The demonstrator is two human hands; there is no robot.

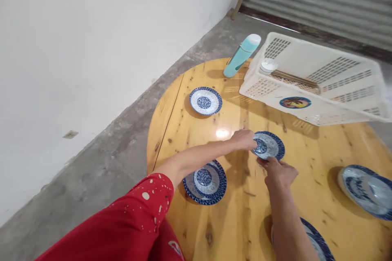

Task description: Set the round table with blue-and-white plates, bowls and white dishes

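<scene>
A small blue-and-white plate (pixel 271 146) is held above the round wooden table, slightly tilted. My right hand (pixel 279 172) grips its near rim, thumb toward the top and the other fingers partly hidden below. At the left rim, my left hand (pixel 244 140) is closed, with its fingertips at the edge of the plate and partly out of sight. Under my left forearm lies a stack of blue-rimmed plates (pixel 214 195), a smaller one on a larger one. Farther back, a single patterned plate (pixel 206 101) rests on the table.
A white plastic basket (pixel 330 85) stands at the back right, holding small white bowls (pixel 268 65) and chopsticks (pixel 295 79). Beside it is a turquoise bottle (pixel 240 58). Blue-rimmed bowls (pixel 366 191) sit at the right; another blue-rimmed dish (pixel 317 238) is partly behind my right forearm.
</scene>
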